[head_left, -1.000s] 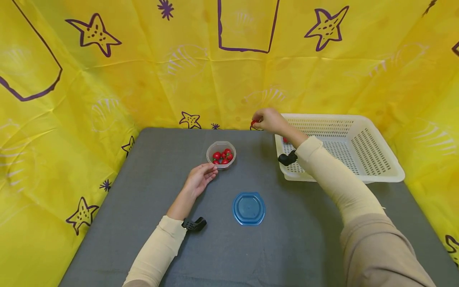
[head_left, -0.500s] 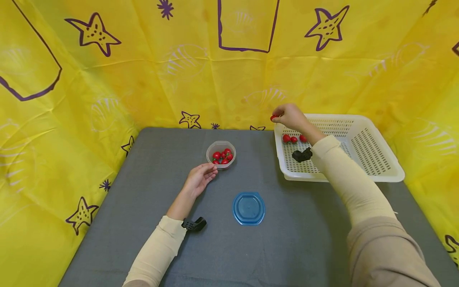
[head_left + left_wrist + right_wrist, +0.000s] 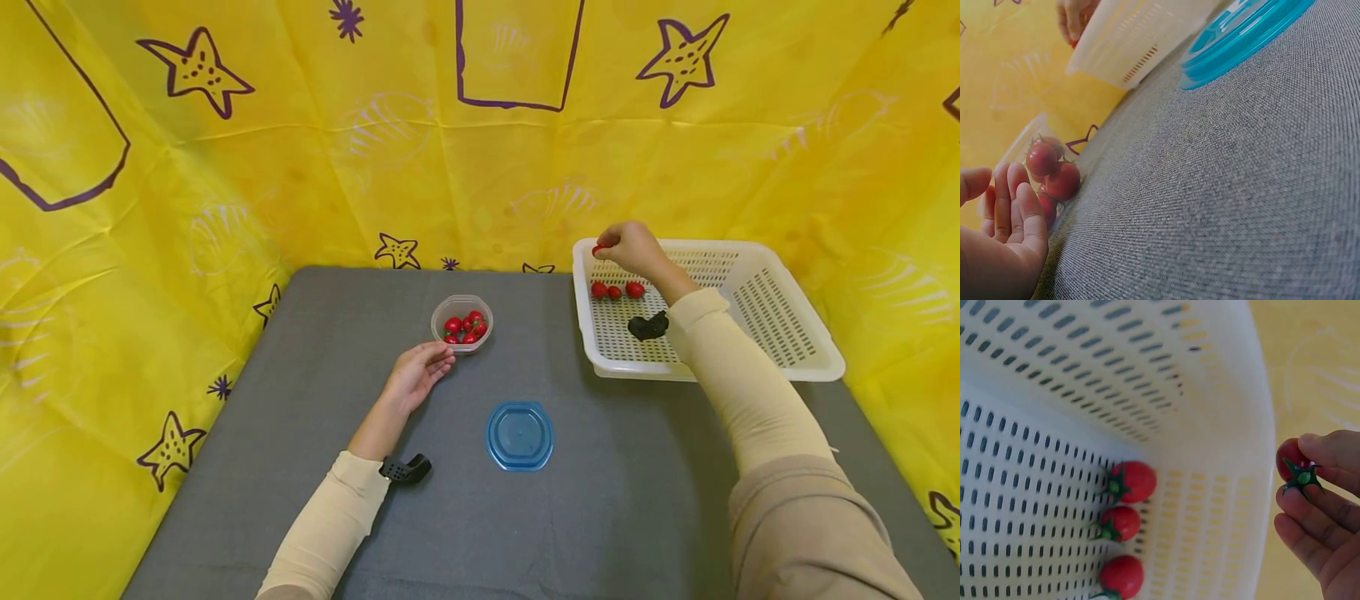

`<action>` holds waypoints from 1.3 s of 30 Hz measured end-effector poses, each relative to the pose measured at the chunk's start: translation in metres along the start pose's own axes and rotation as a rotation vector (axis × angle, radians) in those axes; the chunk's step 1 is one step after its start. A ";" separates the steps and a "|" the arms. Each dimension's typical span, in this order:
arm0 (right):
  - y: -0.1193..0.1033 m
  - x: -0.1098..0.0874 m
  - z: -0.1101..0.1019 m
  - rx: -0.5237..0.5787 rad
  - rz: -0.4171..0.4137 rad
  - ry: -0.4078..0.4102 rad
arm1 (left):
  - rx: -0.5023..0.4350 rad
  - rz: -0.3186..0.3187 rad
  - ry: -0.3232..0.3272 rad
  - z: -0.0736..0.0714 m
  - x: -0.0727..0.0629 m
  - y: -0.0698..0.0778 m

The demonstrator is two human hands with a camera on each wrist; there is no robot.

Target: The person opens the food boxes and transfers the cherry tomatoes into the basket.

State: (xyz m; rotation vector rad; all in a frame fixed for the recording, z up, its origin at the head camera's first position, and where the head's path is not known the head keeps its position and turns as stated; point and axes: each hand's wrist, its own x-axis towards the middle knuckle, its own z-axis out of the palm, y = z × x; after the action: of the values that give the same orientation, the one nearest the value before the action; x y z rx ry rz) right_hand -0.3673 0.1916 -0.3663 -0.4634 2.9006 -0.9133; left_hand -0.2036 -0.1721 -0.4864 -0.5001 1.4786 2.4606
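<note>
In the head view my left hand (image 3: 416,375) is at the near side of a small clear plastic tub (image 3: 462,302), its fingertips right at the rim. Several red cherry tomatoes (image 3: 453,325) lie inside the tub, some with green stems. The left wrist view shows the fingers gently bent beside its wall. My right hand (image 3: 633,248) pinches a cherry tomato (image 3: 1291,457) between thumb and fingers, its green calyx showing in the right wrist view. That hand is over the left back corner of a white perforated basket (image 3: 806,350). Three tomatoes (image 3: 1135,481) sit on the basket's floor.
A blue lid (image 3: 520,436) lies flat on the grey cloth-covered table (image 3: 300,400), nearer than the tub. Yellow patterned fabric (image 3: 480,167) hangs behind the table and at both sides. The basket occupies the table's back right.
My right hand has moved right with the cherry tomato, from left of the basket to over its corner. Tomatoes its arm hid now show in the basket. The left hand has stayed still.
</note>
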 end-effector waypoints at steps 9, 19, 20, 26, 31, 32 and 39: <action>0.019 -0.003 -0.002 -0.022 0.054 -0.010 | 0.010 0.002 0.009 0.001 -0.001 0.000; 0.044 -0.007 0.000 -0.050 0.098 0.016 | 0.007 -0.002 0.012 0.001 -0.001 0.000; 0.046 -0.008 0.000 -0.050 0.099 0.017 | 0.010 -0.001 0.008 0.001 -0.001 0.000; 0.061 -0.013 0.001 -0.056 0.136 0.009 | 0.021 0.000 0.001 0.000 -0.002 0.001; 0.078 -0.013 0.005 -0.080 0.175 0.033 | 0.027 0.000 0.003 0.000 -0.001 0.001; 0.080 -0.013 0.006 -0.084 0.181 0.038 | 0.027 0.000 0.003 0.000 -0.001 0.001; 0.085 -0.014 0.007 -0.105 0.197 0.062 | 0.031 0.003 0.004 -0.001 0.000 0.000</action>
State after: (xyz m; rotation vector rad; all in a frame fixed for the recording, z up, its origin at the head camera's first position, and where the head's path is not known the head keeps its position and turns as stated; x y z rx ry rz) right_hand -0.3753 0.2581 -0.4204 -0.1523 2.9924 -0.7635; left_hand -0.2037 -0.1727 -0.4865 -0.4967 1.5173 2.4368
